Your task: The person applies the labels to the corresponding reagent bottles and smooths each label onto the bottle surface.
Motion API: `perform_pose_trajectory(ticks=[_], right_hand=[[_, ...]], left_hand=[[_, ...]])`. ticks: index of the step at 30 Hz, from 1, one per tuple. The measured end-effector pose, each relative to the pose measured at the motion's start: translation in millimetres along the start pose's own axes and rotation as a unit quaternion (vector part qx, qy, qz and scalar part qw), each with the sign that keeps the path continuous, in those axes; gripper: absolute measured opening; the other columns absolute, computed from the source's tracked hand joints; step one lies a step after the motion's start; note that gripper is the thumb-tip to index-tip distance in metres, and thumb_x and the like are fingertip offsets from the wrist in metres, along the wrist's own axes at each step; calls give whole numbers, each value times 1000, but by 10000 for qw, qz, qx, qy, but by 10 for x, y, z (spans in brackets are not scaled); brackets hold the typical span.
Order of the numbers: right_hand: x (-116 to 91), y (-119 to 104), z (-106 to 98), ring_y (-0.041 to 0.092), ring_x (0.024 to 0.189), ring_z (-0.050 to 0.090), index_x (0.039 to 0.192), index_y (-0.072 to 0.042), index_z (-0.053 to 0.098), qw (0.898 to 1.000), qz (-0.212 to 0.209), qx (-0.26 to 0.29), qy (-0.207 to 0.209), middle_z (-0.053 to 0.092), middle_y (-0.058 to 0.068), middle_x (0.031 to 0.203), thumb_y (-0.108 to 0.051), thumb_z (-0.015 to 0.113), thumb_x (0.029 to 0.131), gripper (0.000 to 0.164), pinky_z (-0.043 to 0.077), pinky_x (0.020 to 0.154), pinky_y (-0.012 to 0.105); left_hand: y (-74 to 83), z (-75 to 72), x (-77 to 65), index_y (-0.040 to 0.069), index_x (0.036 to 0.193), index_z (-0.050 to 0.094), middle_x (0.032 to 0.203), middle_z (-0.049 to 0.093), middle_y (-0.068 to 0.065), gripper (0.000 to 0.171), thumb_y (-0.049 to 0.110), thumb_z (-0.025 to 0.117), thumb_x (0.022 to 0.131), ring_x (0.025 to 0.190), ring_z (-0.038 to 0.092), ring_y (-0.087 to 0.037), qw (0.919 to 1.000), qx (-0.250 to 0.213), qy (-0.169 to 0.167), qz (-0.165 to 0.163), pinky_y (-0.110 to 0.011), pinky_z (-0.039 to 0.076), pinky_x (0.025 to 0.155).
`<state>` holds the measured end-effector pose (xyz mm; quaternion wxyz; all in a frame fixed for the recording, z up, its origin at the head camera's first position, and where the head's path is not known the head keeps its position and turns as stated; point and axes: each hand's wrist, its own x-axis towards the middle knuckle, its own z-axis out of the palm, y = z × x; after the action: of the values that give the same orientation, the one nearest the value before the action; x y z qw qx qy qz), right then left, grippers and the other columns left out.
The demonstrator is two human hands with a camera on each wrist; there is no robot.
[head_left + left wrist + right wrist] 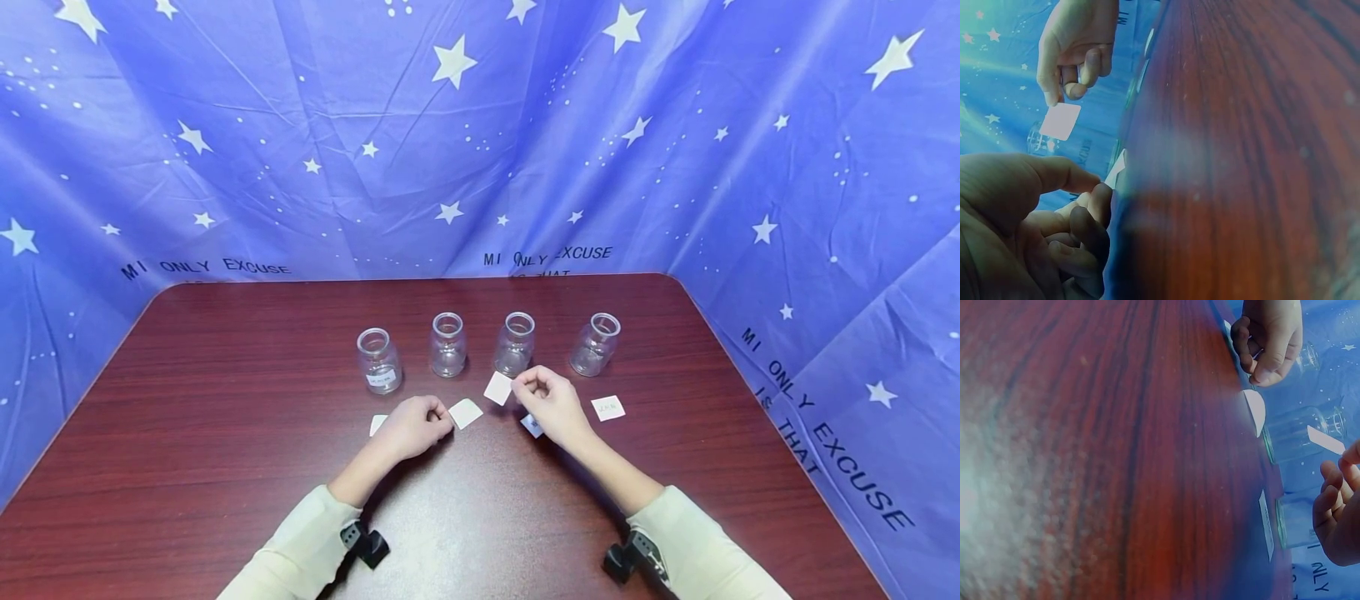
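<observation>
In the head view my right hand [553,407] pinches a small white square label [498,388] by its edge, raised in front of a glass jar [515,346]. The same label [1061,120] hangs from thumb and finger in the left wrist view. My left hand [418,427] is low over the table, thumb and forefinger pinching the corner of a second white square [466,413]. This square [1255,413] looks curved in the right wrist view. A bluish label [531,426] lies partly hidden under my right hand, and another white label [378,424] under the left.
More open glass jars stand in a row: a labelled one [379,362] at left, a plain one [448,345] beside it, another [596,345] at right. A white label with writing [608,407] lies on the brown table [225,400]. A blue starry cloth [375,100] hangs behind.
</observation>
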<state>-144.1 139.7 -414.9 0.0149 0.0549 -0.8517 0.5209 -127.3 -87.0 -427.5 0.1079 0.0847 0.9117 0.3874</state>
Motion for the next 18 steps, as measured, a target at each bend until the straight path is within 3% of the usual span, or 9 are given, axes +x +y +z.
perform_pose_trajectory(ticks=[13, 18], right_hand=[[-1, 12, 37, 0, 49, 37, 85, -9, 65, 9998, -161, -28, -69, 55, -4, 65, -15, 63, 85, 7, 29, 45, 18], [5, 8, 67, 1, 50, 39, 85, -10, 66, 9996, -240, -64, -107, 55, -3, 66, -16, 63, 85, 6, 31, 46, 18]], left_hand=[[49, -23, 13, 9, 85, 64, 68, 65, -4, 10, 15, 56, 85, 53, 61, -14, 9961, -880, 13, 41, -23, 44, 51], [84, -30, 17, 11, 85, 65, 69, 64, 0, 8, 16, 58, 85, 57, 57, -9, 9955, -902, 210, 204, -21, 42, 58]])
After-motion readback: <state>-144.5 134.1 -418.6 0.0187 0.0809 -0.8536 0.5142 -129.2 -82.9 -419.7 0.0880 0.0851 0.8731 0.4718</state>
